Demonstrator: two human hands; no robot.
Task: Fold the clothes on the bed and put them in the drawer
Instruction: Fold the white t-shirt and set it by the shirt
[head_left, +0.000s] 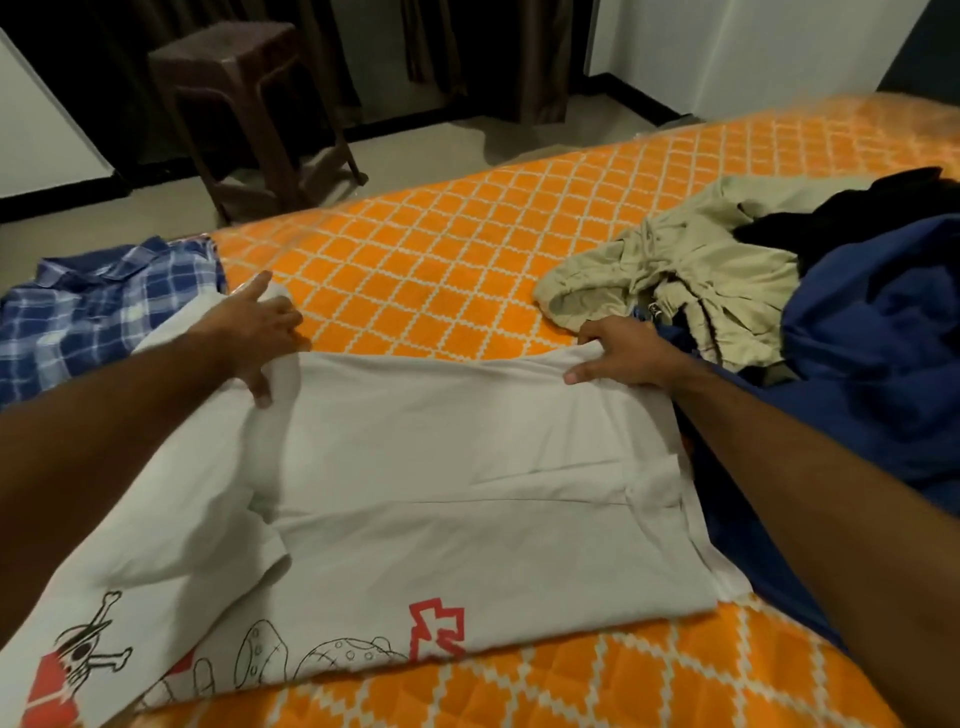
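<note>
While both hands grip it, white printed T-shirt (441, 467) lies half-folded.

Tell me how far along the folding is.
Early. The plaid shirt lies flat at the left, possibly already folded. In hand: the left hand and right hand grip the far edge of the white shirt. Left: the pile of khaki, black and blue clothes. No drawer is in view.

Under my fingers (260, 384), the white T-shirt (441, 467) is smooth matt cotton-like cloth. Around the T-shirt, the orange bedcover (441, 249) looks quilted. Beyond the bedcover, a brown plastic stool (249, 104), slightly glossy.
</note>
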